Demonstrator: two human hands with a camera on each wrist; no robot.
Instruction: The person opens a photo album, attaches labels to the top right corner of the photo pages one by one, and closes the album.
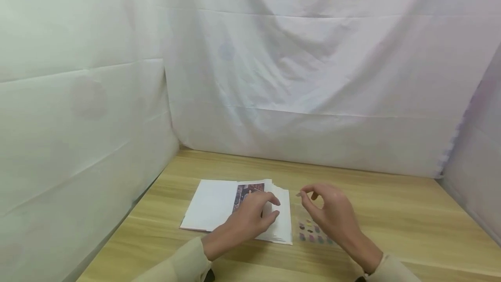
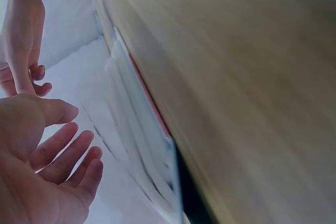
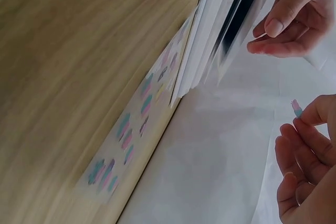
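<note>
Between the thumb and index finger of my right hand (image 1: 334,208) is a small pink-and-blue sticker (image 3: 296,109), held up off the table. Below that hand lies a clear sheet of colourful stickers (image 3: 126,139), flat on the wood. My left hand (image 1: 250,216) hovers over the right-hand pages of an open book (image 1: 213,199), its fingers loosely bent and holding nothing. A dark printed picture (image 1: 243,191) shows on one page, partly covered by the left hand. In the left wrist view, the left thumb and fingers stand apart.
The wooden table (image 1: 395,212) carries the book and the sticker sheet side by side. White cloth (image 1: 313,77) hangs behind it, and more cloth (image 1: 78,99) closes off the left side. Light sleeves (image 1: 184,260) cover the forearms.
</note>
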